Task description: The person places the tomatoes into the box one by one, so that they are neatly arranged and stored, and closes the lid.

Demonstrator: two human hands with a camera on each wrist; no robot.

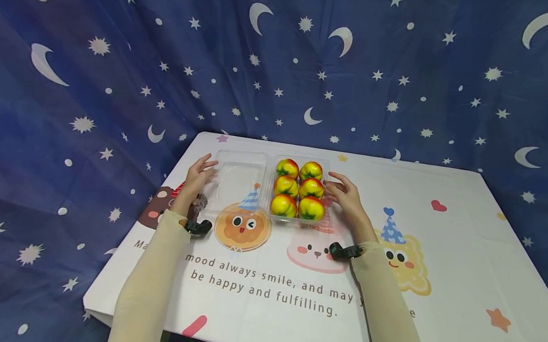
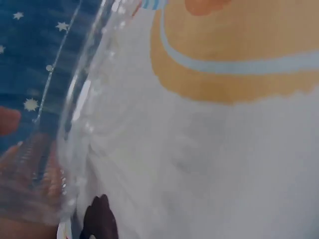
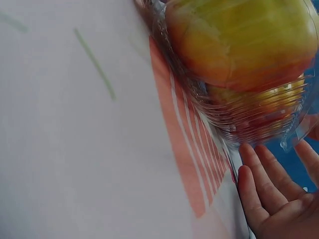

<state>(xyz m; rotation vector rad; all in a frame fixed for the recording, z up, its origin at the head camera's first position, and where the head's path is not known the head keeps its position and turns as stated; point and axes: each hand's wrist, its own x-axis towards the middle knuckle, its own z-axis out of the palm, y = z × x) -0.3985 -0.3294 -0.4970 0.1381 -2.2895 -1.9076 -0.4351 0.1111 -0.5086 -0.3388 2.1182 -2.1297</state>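
A clear plastic clamshell box lies unfolded on the table. Its base (image 1: pixel 298 222) holds several yellow-and-red fruits (image 1: pixel 285 186) with green leafy tops, set in two columns. The see-through lid (image 1: pixel 238 180) spreads to the left. At the lid's left edge is my left hand (image 1: pixel 197 179), fingers extended; in the left wrist view its fingers (image 2: pixel 50 169) show blurred through the plastic. My right hand (image 1: pixel 346 194) is beside the base's right wall, its fingers loosely bent. From the right wrist, the fingertips (image 3: pixel 247 149) appear at or very near the ribbed wall.
The white tablecloth (image 1: pixel 462 245) carries printed cartoon figures and lettering. Behind the table hangs a dark blue curtain (image 1: pixel 366 97) with moons and stars. Black wrist cameras sit on both wrists, the left one (image 1: pixel 199 227) close to the lid's near corner.
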